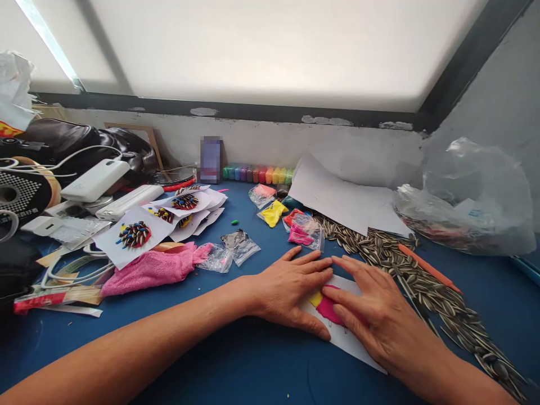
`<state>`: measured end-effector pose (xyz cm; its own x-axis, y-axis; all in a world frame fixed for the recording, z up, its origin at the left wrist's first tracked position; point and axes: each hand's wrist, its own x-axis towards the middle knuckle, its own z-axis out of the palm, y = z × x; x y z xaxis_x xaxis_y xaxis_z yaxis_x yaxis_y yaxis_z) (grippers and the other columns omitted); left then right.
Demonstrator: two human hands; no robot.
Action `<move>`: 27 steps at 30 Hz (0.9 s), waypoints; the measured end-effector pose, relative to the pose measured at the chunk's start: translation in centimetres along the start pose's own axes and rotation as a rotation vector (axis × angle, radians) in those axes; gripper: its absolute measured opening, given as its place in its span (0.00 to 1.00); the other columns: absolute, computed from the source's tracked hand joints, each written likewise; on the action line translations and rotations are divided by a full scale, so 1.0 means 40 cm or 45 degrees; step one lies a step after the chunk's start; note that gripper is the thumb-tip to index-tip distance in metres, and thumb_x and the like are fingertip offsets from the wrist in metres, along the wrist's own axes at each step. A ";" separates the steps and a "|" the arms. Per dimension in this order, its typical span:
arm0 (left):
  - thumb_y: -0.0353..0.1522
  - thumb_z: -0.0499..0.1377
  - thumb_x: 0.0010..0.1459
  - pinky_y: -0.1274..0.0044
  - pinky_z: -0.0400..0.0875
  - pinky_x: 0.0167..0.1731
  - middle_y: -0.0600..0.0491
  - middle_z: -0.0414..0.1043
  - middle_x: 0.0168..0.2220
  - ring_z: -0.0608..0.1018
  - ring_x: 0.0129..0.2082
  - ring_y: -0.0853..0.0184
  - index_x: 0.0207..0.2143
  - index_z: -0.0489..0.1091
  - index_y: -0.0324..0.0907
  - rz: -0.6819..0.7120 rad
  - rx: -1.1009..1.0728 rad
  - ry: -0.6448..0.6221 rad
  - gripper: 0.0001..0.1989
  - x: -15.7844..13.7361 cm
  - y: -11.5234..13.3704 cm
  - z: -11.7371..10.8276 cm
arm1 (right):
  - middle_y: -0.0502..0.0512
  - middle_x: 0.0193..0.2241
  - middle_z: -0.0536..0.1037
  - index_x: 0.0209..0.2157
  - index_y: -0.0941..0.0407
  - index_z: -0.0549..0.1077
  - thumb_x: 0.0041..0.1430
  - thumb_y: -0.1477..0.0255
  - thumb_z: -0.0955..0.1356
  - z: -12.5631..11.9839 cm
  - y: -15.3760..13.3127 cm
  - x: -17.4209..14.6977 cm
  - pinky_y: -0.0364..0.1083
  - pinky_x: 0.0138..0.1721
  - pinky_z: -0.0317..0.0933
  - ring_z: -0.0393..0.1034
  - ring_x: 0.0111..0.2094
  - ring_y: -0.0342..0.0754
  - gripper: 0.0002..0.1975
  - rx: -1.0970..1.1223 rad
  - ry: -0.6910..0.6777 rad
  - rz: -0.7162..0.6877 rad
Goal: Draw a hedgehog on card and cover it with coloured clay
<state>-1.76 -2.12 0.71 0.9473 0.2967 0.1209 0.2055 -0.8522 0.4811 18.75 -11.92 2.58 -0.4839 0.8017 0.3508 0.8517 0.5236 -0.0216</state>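
Note:
A sheet of white paper (356, 350) lies on the blue table, with small drawn lines near its lower edge. Flattened pink clay (330, 310) and a smaller patch of yellow clay (315, 298) are on it. My left hand (291, 287) rests flat over the paper's left part, fingers stretched out, thumb pointing right. From the right, my right hand (375, 309) reaches over the sheet, its fingers extended and touching the pink clay. Part of the clay and paper is hidden under both hands.
Striped sunflower seeds (422, 275) spread along the right, with an orange stick (430, 268) among them. Small bags of clay (301, 228) lie ahead. Finished seed pictures (133, 236), a pink cloth (154, 270) and a power bank (95, 180) are left. A plastic bag (472, 202) sits far right.

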 end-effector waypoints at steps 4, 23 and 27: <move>0.56 0.56 0.56 0.59 0.33 0.68 0.47 0.49 0.69 0.47 0.70 0.55 0.64 0.55 0.41 0.010 -0.011 0.013 0.42 0.000 0.000 0.000 | 0.66 0.55 0.72 0.42 0.50 0.80 0.66 0.69 0.63 -0.001 0.003 0.008 0.64 0.50 0.64 0.64 0.58 0.62 0.13 0.011 -0.029 -0.036; 0.57 0.58 0.54 0.59 0.33 0.68 0.48 0.46 0.70 0.47 0.70 0.54 0.65 0.55 0.42 -0.034 -0.020 -0.006 0.44 0.004 0.000 -0.002 | 0.61 0.56 0.72 0.47 0.49 0.78 0.66 0.67 0.63 0.017 0.001 -0.007 0.61 0.52 0.65 0.66 0.57 0.58 0.14 0.080 -0.008 0.098; 0.57 0.57 0.54 0.59 0.32 0.68 0.48 0.46 0.69 0.47 0.70 0.55 0.66 0.54 0.42 -0.029 -0.024 -0.008 0.45 0.004 0.000 0.000 | 0.63 0.56 0.71 0.48 0.50 0.77 0.67 0.68 0.62 0.018 -0.003 -0.005 0.62 0.52 0.65 0.65 0.57 0.57 0.14 0.073 -0.035 0.089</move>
<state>-1.62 -2.07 0.73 0.9440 0.3131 0.1042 0.2225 -0.8370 0.4999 18.62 -11.94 1.84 -0.4297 0.8442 0.3205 0.8712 0.4809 -0.0987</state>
